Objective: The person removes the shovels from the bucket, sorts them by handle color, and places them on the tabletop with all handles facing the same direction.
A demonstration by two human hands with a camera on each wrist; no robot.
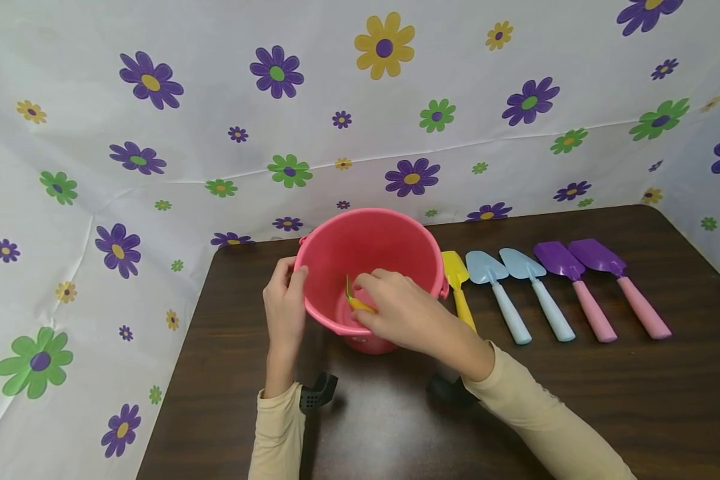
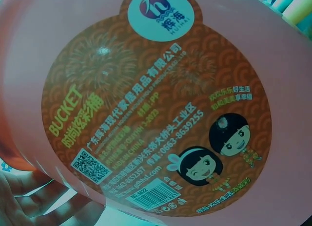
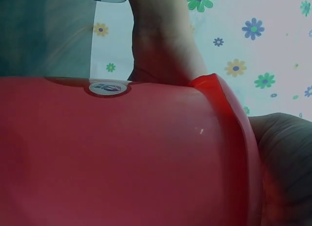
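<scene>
A pink bucket [image 1: 366, 230] stands on the dark table, its open top facing the head camera. My left hand [image 1: 285, 300] grips its left rim, thumb over the edge and fingers along the outside. In the left wrist view, the bucket's round label [image 2: 156, 109] fills the middle and the left fingers [image 2: 44, 201] show at the lower left. My right hand [image 1: 405, 310] reaches over the near rim into the bucket. Its fingers pinch a small yellow and green tool [image 1: 360, 305], whose exact kind is partly hidden by the hand. In the right wrist view, the bucket wall hides the right fingers.
Right of the bucket lie a yellow shovel [image 1: 461, 287], two light blue trowels [image 1: 504, 303] [image 1: 549, 300] and two purple shovels with pink handles [image 1: 588, 300] [image 1: 639, 300]. A flower-printed cloth [image 1: 336, 93] hangs behind the dark wooden table [image 1: 228, 373] and along its sides.
</scene>
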